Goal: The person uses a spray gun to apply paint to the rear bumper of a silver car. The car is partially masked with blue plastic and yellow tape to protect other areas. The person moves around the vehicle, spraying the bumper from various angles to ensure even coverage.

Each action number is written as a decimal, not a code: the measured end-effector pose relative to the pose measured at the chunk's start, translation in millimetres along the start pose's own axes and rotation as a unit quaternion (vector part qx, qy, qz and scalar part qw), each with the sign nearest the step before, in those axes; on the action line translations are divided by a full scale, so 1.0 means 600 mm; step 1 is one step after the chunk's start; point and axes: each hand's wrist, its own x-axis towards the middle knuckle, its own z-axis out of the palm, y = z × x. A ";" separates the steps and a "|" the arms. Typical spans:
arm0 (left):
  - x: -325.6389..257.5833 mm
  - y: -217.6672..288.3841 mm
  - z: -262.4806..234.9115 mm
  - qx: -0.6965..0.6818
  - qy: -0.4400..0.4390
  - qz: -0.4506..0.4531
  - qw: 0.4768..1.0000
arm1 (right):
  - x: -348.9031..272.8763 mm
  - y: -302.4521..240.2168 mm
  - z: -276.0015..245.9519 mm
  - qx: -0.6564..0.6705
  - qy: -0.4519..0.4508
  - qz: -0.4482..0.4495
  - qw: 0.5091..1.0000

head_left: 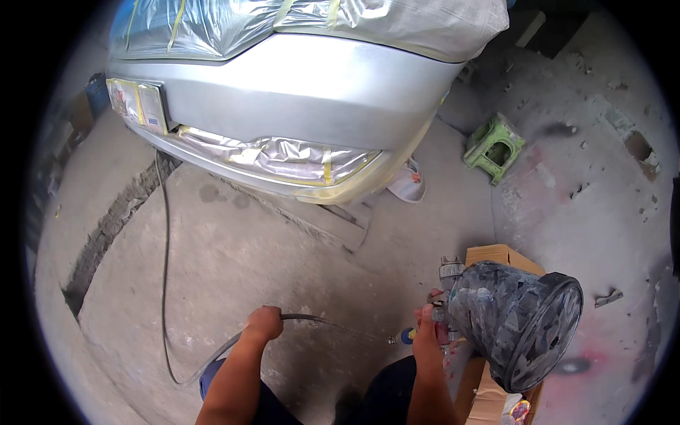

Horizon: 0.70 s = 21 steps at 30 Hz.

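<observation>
One dark hose (165,283) loops out to the left of the left hand (265,322) on my feed, which is clamped on it; the right hand (426,333) is closed around a metal-fitted tool (440,312), a paint-smeared bucket (506,312) just right of it. Ahead of the left hand, printed paper (133,103) covers part of a silver bumper (283,92), too small for me to read.

Head-worn fisheye, facing down, left hand (265,323) and right hand (425,329) near, silver bumper (297,92) beyond
</observation>
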 end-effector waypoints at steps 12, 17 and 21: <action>0.001 -0.014 0.015 0.066 -0.085 0.053 0.993 | -0.086 0.024 0.101 -0.065 -0.110 -0.278 0.952; 0.001 -0.027 0.016 0.075 -0.086 0.083 0.990 | -0.089 -0.020 0.103 0.120 -0.122 -0.039 0.984; -0.004 -0.036 0.007 0.043 -0.044 0.087 0.994 | -0.063 -0.019 0.061 0.117 0.003 0.013 0.993</action>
